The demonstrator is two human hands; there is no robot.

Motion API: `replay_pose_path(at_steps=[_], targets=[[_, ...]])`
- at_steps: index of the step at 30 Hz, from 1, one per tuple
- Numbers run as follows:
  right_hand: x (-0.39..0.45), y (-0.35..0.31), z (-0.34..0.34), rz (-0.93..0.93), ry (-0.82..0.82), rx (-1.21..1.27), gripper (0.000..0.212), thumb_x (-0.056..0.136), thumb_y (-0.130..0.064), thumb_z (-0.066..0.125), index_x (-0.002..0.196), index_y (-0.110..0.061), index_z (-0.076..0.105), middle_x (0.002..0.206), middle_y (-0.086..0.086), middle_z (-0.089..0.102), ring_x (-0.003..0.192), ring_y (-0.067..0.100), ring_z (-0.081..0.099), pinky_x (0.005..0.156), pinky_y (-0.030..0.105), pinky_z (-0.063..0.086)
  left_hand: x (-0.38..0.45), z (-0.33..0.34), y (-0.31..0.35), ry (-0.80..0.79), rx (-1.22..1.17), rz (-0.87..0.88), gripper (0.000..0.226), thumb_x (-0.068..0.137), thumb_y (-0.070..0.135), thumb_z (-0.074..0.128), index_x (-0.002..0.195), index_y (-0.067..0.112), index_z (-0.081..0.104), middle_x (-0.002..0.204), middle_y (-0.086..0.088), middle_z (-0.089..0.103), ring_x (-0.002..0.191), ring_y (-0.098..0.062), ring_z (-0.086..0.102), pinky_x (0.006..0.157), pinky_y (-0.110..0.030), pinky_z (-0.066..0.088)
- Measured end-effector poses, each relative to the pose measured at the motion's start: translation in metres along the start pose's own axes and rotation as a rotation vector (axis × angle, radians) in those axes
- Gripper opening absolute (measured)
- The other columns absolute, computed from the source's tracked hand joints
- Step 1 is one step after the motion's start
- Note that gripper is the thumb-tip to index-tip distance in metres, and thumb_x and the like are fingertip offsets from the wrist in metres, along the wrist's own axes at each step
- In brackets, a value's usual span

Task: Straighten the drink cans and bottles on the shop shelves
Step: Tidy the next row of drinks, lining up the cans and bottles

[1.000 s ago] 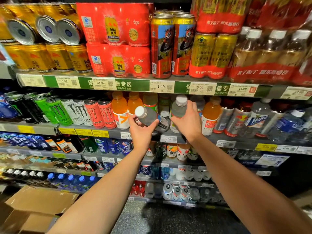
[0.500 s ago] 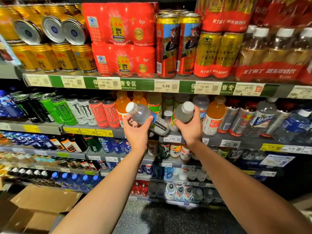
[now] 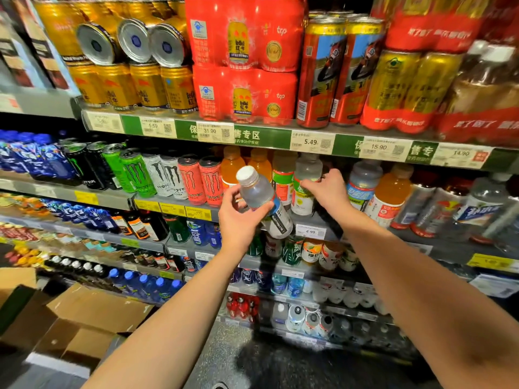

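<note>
My left hand (image 3: 241,220) is closed around a clear bottle with a white cap (image 3: 257,189). The bottle is tilted, cap up and to the left, in front of the second shelf (image 3: 174,210). My right hand (image 3: 328,192) reaches into that shelf, its fingers wrapped on a clear bottle with a green and white label (image 3: 307,169). That bottle stands upright among the orange drink bottles (image 3: 391,189), and the shelf strip above hides its cap.
Monster cans (image 3: 168,175) stand in a row left of my hands. Gold cans, some lying on their sides (image 3: 134,40), and red multipacks (image 3: 244,60) fill the top shelf. Lower shelves hold more bottles. An open cardboard box (image 3: 92,313) sits on the floor at lower left.
My right hand has pushed its bottle back into the shelf row, upright. My left hand lifted the tilted bottle slightly higher and to the left. The camera moved closer.
</note>
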State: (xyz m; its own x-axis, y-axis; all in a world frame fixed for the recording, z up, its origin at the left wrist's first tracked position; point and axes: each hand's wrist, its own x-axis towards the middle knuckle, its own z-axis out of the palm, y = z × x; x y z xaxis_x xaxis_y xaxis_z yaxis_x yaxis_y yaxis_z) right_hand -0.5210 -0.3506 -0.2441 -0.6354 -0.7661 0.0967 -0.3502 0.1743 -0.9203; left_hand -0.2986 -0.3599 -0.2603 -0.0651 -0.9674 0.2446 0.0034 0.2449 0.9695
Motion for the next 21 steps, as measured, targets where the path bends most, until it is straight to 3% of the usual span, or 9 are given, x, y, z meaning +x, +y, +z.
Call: replay_pose_path(at_steps=[4,6,10,14,19,21], targets=[[0.004,0.002,-0.007,0.000,-0.072,0.053,0.017,0.069,-0.024,0.082,0.076,-0.017,0.069,0.070,-0.005,0.073,0.065,0.002,0.066,0.057,0.024,0.047,-0.002,0.001,-0.003,-0.026,0.025,-0.013,0.064,0.063,0.019,0.092,0.118,0.017,0.058,0.110,0.004,0.065,0.089,0.013,0.059,0.072,-0.004,0.046],[0.002,0.002,-0.008,0.005,-0.079,0.057,0.019,0.072,-0.025,0.081,0.081,-0.016,0.067,0.074,-0.002,0.074,0.066,0.005,0.066,0.056,0.024,0.046,-0.003,0.002,-0.005,-0.035,0.049,-0.023,0.066,0.063,0.022,0.092,0.119,0.016,0.057,0.114,0.001,0.064,0.092,0.012,0.058,0.073,-0.003,0.045],[-0.004,0.004,-0.008,0.001,-0.064,0.048,0.030,0.076,-0.026,0.080,0.087,-0.018,0.054,0.086,-0.015,0.060,0.079,-0.005,0.056,0.070,0.025,0.048,-0.007,0.009,-0.004,-0.051,0.059,-0.043,0.068,0.063,0.023,0.092,0.121,0.014,0.058,0.115,0.000,0.064,0.091,0.014,0.057,0.073,-0.002,0.044],[-0.010,0.011,-0.016,0.016,-0.042,0.037,0.051,0.083,-0.024,0.072,0.125,-0.004,0.050,0.124,0.002,0.058,0.116,0.013,0.055,0.096,0.033,0.048,-0.012,0.022,0.001,-0.099,0.015,-0.032,0.060,0.063,0.013,0.092,0.112,0.023,0.059,0.109,0.010,0.062,0.091,0.019,0.057,0.071,-0.001,0.046],[-0.029,0.025,-0.036,-0.046,0.082,0.133,0.026,0.093,-0.011,0.056,0.119,-0.013,0.059,0.106,0.000,0.065,0.094,0.003,0.061,0.087,0.023,0.052,-0.017,0.047,0.009,-0.149,-0.038,-0.010,0.064,0.064,0.004,0.090,0.117,0.015,0.056,0.110,0.008,0.062,0.094,0.014,0.061,0.073,-0.002,0.047],[-0.037,0.032,-0.044,-0.060,0.124,0.174,0.021,0.095,-0.006,0.053,0.113,-0.013,0.062,0.101,0.003,0.067,0.095,0.013,0.064,0.087,0.031,0.053,-0.019,0.060,0.010,-0.149,-0.082,-0.030,0.067,0.063,0.003,0.090,0.121,0.011,0.056,0.113,0.003,0.064,0.098,0.005,0.063,0.076,-0.005,0.048]])
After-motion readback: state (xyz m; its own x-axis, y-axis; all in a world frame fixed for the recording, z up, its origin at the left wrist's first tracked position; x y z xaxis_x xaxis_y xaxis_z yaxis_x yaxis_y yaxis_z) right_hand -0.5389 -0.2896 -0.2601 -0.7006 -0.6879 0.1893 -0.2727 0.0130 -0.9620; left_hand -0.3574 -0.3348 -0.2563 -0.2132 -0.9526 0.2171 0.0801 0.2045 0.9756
